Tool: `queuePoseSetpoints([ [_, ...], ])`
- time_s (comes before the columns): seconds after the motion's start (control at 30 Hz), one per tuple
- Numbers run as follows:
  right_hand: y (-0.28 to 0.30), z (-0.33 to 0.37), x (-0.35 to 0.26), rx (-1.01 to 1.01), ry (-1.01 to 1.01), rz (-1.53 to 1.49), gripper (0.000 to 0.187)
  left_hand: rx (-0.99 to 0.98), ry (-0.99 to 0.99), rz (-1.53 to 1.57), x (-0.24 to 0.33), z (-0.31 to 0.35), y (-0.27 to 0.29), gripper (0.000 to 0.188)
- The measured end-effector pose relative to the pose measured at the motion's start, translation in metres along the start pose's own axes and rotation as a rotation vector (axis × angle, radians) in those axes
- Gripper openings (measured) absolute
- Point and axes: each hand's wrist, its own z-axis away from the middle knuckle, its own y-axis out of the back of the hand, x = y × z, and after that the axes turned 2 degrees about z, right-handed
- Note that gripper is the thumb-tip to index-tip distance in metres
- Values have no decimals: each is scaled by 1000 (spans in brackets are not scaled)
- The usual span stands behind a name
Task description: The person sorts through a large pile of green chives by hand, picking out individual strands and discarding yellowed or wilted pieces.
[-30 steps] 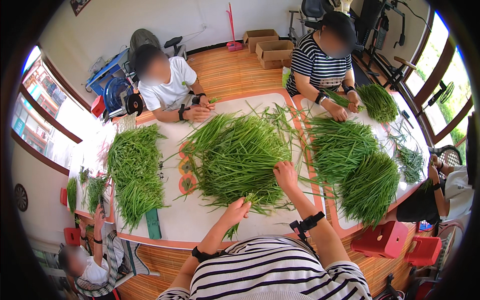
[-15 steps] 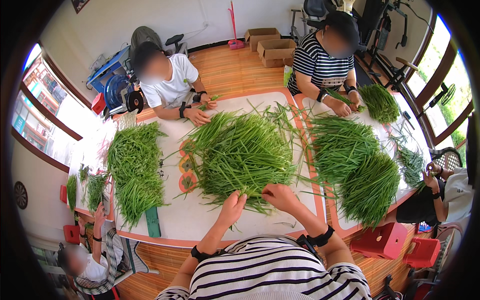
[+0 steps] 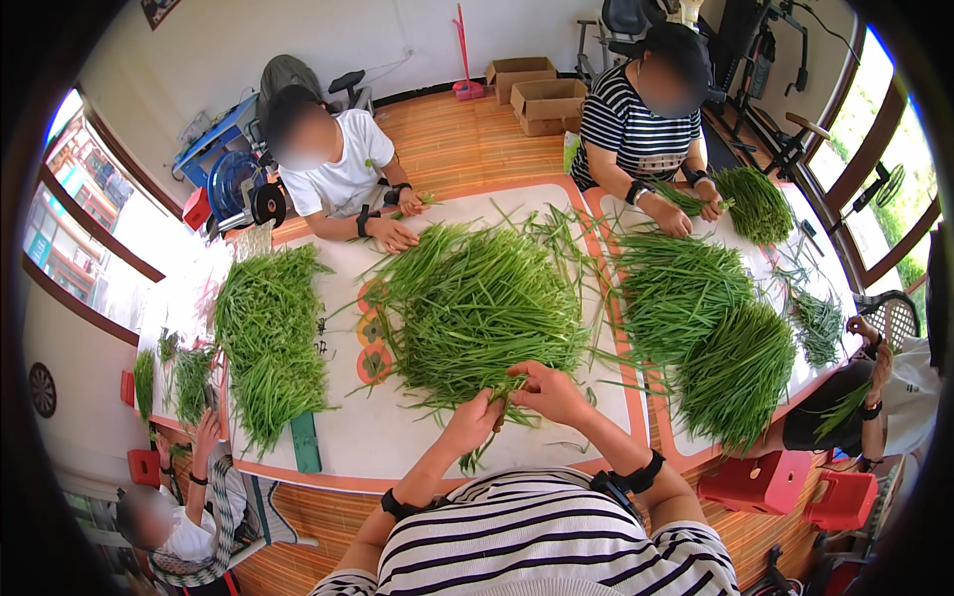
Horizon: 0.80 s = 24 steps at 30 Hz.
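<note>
Both hands, left hand point(image 3: 475, 417) and right hand point(image 3: 545, 390), now meet, pinching green stalks point(image 3: 497, 402) near the tabletop point(image 3: 397, 447) front edge, sorting

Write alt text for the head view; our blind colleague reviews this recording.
A person's left hand and right hand meet on a few green stalks at the near edge of a big green heap on a white table. Other seated people sort similar greens around it.

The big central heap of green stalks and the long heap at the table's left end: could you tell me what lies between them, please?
In the head view, between the central heap and the left heap lies bare white tabletop, with round orange-and-green printed motifs beside the central heap.
</note>
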Motion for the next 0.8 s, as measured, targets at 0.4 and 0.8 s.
queuePoseSetpoints([
  [0.4, -9, -16, 29, -195, -28, -201, 21, -251, 124, 357, -16, -2, 4, 20],
  [0.8, -6, -17, 30, -187, 17, -93, 19, -249, 222, 591, -6, -1, 1, 25],
])
